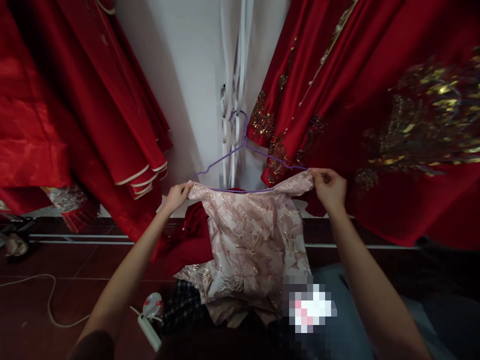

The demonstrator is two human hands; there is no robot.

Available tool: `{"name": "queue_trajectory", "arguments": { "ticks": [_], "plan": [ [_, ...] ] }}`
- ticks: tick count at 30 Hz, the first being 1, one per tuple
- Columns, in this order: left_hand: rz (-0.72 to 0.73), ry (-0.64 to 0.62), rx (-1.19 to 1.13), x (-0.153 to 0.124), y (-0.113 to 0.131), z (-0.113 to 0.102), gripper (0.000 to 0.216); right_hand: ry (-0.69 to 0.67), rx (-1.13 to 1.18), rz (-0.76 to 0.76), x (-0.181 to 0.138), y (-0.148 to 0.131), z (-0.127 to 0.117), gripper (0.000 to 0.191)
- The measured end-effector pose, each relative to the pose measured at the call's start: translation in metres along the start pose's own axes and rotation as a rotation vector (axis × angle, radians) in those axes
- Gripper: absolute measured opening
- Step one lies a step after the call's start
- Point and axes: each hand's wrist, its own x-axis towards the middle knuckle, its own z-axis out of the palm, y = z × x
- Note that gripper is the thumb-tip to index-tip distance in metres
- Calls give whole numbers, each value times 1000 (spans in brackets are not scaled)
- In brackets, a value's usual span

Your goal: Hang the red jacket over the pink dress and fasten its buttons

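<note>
A pale pink brocade dress (255, 235) with gold thread hangs in front of me, its neckline on a purple wire hanger (225, 156). My left hand (178, 196) pinches the dress's left shoulder at the hanger's end. At the opposite shoulder, my right hand (332, 189) grips the fabric between thumb and fingers. Between the hands the top edge is stretched nearly level. The hanger's hook points up beside pale curved metal bars. Dark red cloth (193, 240) shows behind the dress on the left.
Red garments (123, 100) hang at left, and gold-embroidered red ones (375, 110) at right. A low rail (82, 240) runs above the tiled floor. At lower left lie a white power strip (149, 331), a cable (52, 305) and shoes (14, 245). A blurred patch covers the lower right.
</note>
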Motion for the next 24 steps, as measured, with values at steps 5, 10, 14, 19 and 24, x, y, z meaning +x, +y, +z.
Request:
{"name": "queue_trajectory", "arguments": {
  "ticks": [5, 10, 14, 19, 24],
  "plan": [
    [-68, -11, 131, -26, 9, 9, 52, 52, -109, 103, -39, 19, -8, 26],
    [61, -116, 315, -44, 43, 9, 49, -159, -300, 14, -82, 8, -12, 28],
    [438, -173, 150, -42, 89, 6, 43, -262, -315, -284, -95, -29, 1, 23],
    [655, -106, 14, -12, 121, 30, 30, -207, -208, -437, -85, -69, 27, 20],
    [629, -184, 71, -9, 111, 66, 26, 16, -198, -388, -60, -48, 29, 20]
  ]
}}
